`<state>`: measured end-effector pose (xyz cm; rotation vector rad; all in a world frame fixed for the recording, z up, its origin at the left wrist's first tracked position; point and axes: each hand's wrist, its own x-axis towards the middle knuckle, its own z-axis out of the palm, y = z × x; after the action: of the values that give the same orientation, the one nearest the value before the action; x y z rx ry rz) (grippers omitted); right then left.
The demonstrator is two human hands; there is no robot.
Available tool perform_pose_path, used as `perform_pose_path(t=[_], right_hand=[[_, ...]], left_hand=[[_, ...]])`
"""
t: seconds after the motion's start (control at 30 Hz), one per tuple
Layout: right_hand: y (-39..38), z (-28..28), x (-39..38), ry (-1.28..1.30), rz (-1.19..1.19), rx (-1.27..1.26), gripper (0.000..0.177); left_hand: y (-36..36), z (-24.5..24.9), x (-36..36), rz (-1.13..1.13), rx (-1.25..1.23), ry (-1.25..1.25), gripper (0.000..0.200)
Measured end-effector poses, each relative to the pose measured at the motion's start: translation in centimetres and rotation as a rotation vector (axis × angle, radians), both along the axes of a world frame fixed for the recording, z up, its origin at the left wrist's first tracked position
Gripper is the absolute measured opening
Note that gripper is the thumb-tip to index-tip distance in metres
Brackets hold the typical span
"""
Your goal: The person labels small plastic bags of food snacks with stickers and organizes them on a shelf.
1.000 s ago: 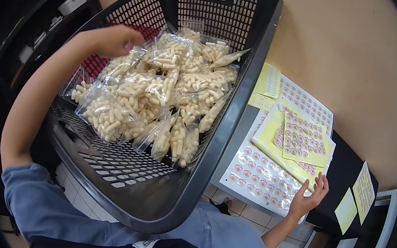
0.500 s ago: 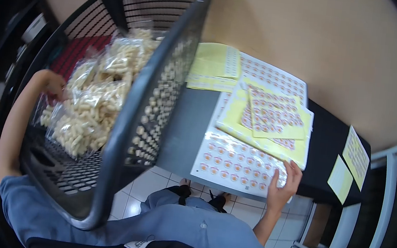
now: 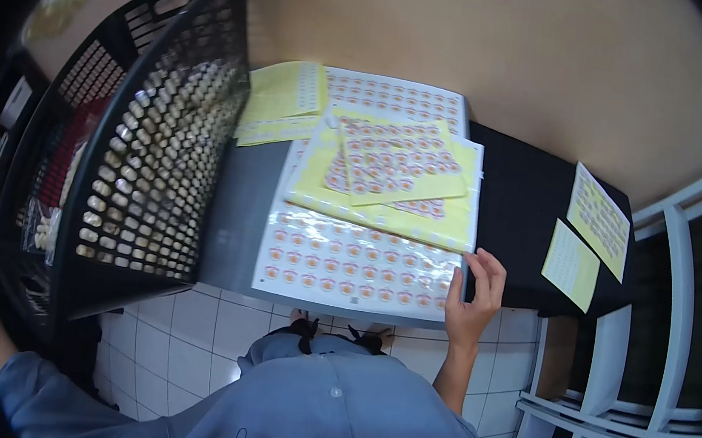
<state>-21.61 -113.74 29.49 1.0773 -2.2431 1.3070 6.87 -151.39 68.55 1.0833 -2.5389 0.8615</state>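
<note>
Glossy white sticker sheet (image 3: pixel 332 275) is lying on the grey worktop (image 3: pixel 236 250), right hand (image 3: pixel 474 299) resting at its edge, grip loosely open. Black plastic basket (image 3: pixel 96 288) is sitting further left; can't tell the left hand's grip, it's hidden.

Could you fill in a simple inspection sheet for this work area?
Surface: grey table; black surface to its right.
Job's things: overlapping label sheets; dark basket with clear bags of pale pieces; blurred item at upper left.
Clutter: two yellow sheets lie apart on the black surface.
Hands: right hand at the sheets' near right corner, thumb and fingers apart; left hand not visible.
Cables: nothing seen.
Surroundings: beige wall, tiled floor, pale frame.
</note>
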Motion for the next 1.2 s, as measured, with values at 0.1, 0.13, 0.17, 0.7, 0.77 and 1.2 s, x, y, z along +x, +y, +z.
perform_pose_path(t=[0.1,0.13,0.17,0.7,0.77,1.2], right_hand=[[2.1,0.6,-1.7,-0.022,-0.002,-0.084,0.022],[3.0,0.8,-2.3,0.011,-0.006,-0.083,0.023],[3.8,1.0,-2.9,0.044,-0.009,-0.082,0.024],[11.5,8.8,-7.2,0.140,0.099,-0.348,0.029],[12.8,8.4,-6.7,0.086,0.033,-0.395,0.017],[21.1,6.7,0.8,0.062,-0.517,-0.689,0.008]], left_hand=[[2.9,2.3,-6.7,-0.318,-0.190,0.004,0.019],[3.6,2.8,-9.2,-0.453,-0.171,0.009,0.019],[4.4,2.9,-11.6,-0.588,-0.152,0.015,0.018],[33.0,-20.8,-31.8,-1.502,0.699,-0.052,0.007],[34.8,-21.6,-32.5,-1.556,0.730,-0.059,0.006],[45.3,-24.8,-32.9,-1.976,1.277,-0.167,0.009]])
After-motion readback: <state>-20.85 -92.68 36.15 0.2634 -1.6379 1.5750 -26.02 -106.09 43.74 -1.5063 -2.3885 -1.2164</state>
